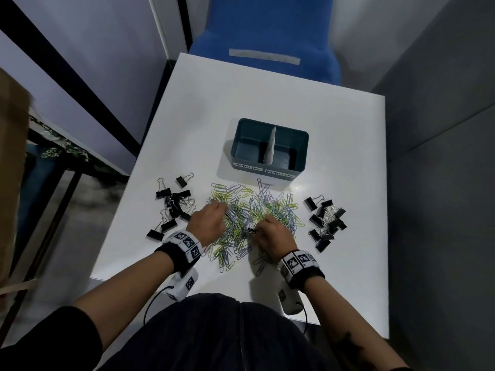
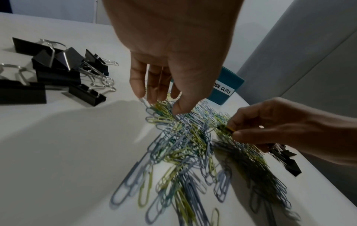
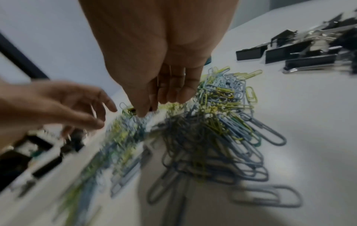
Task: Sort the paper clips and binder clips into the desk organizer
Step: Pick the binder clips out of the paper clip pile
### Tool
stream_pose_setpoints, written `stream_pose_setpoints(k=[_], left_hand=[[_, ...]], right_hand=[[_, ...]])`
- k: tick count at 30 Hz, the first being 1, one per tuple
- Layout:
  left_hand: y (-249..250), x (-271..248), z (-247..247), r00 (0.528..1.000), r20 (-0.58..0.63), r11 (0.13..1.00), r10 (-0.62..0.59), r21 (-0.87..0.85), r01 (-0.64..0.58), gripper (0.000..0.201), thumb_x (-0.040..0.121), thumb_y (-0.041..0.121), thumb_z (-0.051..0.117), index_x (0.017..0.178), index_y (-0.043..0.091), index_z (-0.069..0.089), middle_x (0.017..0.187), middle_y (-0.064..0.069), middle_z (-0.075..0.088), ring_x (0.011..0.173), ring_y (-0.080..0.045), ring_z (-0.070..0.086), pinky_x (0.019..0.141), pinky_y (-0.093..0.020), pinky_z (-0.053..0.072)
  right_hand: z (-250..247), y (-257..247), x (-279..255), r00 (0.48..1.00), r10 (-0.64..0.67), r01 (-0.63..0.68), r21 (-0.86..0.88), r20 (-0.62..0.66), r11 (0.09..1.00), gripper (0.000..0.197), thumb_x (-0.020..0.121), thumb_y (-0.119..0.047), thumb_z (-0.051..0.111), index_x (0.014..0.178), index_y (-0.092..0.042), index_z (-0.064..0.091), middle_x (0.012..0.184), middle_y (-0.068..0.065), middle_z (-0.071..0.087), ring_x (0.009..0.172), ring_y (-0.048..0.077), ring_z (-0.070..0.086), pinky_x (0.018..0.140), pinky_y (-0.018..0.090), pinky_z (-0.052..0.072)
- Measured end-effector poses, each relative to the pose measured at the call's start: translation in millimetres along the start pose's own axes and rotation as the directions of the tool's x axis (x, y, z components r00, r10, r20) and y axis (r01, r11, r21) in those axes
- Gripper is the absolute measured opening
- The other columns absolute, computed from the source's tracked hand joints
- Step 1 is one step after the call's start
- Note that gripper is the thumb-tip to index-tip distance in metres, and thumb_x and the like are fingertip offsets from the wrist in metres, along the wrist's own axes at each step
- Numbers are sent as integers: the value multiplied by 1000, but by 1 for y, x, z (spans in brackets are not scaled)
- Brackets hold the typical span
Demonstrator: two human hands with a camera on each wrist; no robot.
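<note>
A heap of blue, green and yellow paper clips [image 1: 249,210] [image 2: 185,146] [image 3: 218,125] lies in the middle of the white table [image 1: 267,89]. Beyond it stands the teal desk organizer [image 1: 267,124] [image 2: 226,82], with a left part labelled paper clips and a right part labelled binder clips. My left hand [image 1: 218,207] [image 2: 160,100] hangs over the heap's left side, its fingers loosely extended and touching the clips. At the heap's near middle, my right hand [image 1: 257,228] [image 2: 233,128] [image 3: 146,108] pinches a small black binder clip [image 2: 225,129] between thumb and fingertips.
Black binder clips lie in two groups, one left of the heap [image 1: 174,204] [image 2: 56,67] and one right of it [image 1: 325,220] [image 3: 301,50]. A white divider [image 1: 270,148] stands in the organizer. A blue chair [image 1: 265,36] is beyond the table's far edge.
</note>
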State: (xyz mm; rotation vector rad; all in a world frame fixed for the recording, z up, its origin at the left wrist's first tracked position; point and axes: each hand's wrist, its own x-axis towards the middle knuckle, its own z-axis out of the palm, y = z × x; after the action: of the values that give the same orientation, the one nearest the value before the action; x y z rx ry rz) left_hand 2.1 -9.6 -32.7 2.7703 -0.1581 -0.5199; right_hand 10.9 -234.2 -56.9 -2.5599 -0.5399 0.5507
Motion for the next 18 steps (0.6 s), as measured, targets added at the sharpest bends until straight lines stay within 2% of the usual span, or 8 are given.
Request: stream_pose_setpoints(k=[2, 4, 7, 10, 12, 15, 18], left_hand=[[-3, 7, -3, 1000, -22, 1000, -22, 7, 22, 34, 82, 9, 55, 116, 9, 50, 110, -9, 54, 90, -24, 53, 60, -32, 37], [-5, 15, -4, 998, -28, 999, -47, 0, 47, 35, 80, 7, 53, 115, 8, 51, 111, -10, 53, 95, -26, 52, 63, -36, 43], [-4, 27, -6, 997, -12, 997, -80, -13, 80, 33, 82, 10, 54, 115, 8, 50, 115, -11, 50, 102, -29, 48, 71, -43, 48], [6, 35, -4, 997, 6, 997, -75, -32, 75, 33, 85, 12, 54, 118, 9, 48, 121, -11, 47, 107, -28, 47, 76, -43, 46], [16, 36, -1, 999, -18, 999, -36, -39, 35, 30, 85, 9, 54, 114, 10, 49, 118, -9, 49, 102, -23, 48, 75, -37, 47], [29, 30, 8, 992, -64, 994, 109, -9, -109, 21, 85, 12, 56, 106, 11, 52, 105, -5, 52, 85, -16, 48, 69, -32, 52], [37, 18, 21, 943, 46, 944, 328, 8, -329, 18, 89, 25, 55, 105, 16, 51, 101, -2, 54, 79, -15, 51, 61, -29, 49]], right_hand=[[-10, -2, -3, 998, 54, -57, 181, 25, 982, 10, 86, -25, 68, 87, -15, 68, 89, -3, 59, 79, 13, 55, 68, 23, 45], [-20, -2, -7, 988, 139, -153, 423, 64, 893, 5, 86, -20, 68, 82, -17, 69, 84, -5, 64, 81, 12, 58, 71, 20, 46], [-23, 8, -13, 950, 299, -287, 628, 90, 723, 12, 85, -17, 68, 75, -25, 69, 81, -7, 68, 82, 11, 61, 79, 31, 51], [-22, 16, -16, 913, 402, -345, 652, 67, 675, 11, 82, -18, 70, 74, -24, 68, 80, -6, 69, 81, 14, 63, 83, 40, 55], [-20, 20, -17, 900, 435, -344, 626, 8, 700, 4, 81, -19, 70, 77, -21, 69, 81, -4, 70, 81, 14, 65, 82, 39, 56], [-16, 22, -17, 878, 473, -376, 501, -76, 779, 8, 81, -24, 71, 84, -17, 69, 83, -2, 71, 80, 14, 65, 78, 32, 55], [-14, 23, -19, 879, 467, -404, 372, -96, 836, 15, 82, -26, 71, 93, -19, 66, 86, -1, 70, 79, 16, 64, 74, 31, 54]])
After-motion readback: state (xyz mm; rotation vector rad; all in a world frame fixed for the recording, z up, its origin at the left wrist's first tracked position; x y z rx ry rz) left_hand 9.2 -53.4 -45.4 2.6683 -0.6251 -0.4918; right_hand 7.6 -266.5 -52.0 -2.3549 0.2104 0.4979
